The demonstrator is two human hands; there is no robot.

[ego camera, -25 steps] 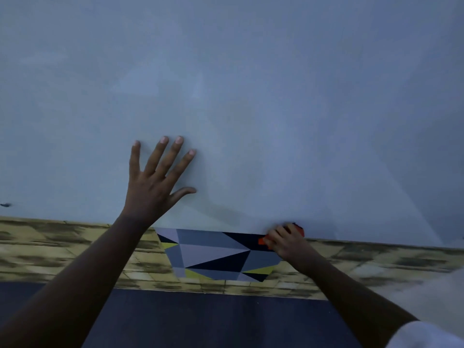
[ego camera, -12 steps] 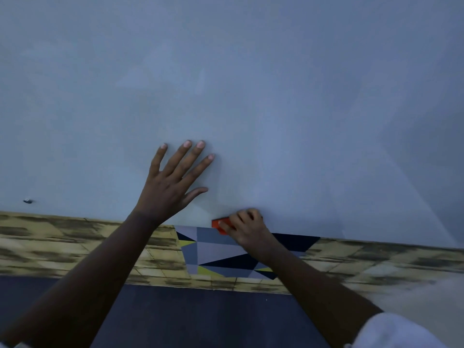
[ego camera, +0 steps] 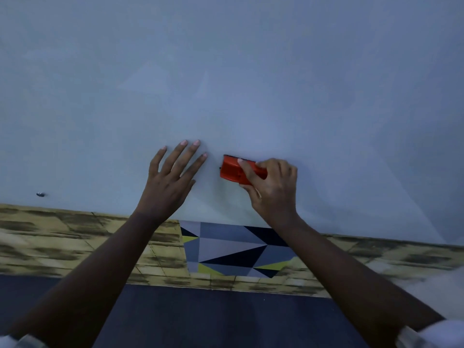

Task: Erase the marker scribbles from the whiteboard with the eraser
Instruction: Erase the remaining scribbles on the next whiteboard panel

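- Against the pale, smooth whiteboard, the right hand grips a red plastic eraser, pressed near the board's lower edge.
- Beside it, the left hand lies flat on the board, fingers spread, holding nothing.
- No scribbles show anywhere; erasing looks essentially finished, apart from one small dark speck far left.

Looks like a home/casual room, not an office or lab. Big whiteboard lies flat, on or near the floor. Under its near edge: yellow brick-pattern sheet, w/ a patch of grey/black/yellow triangle print set in it. Dark blue surface nearest the camera. Dim light. Exact room type: can't tell.
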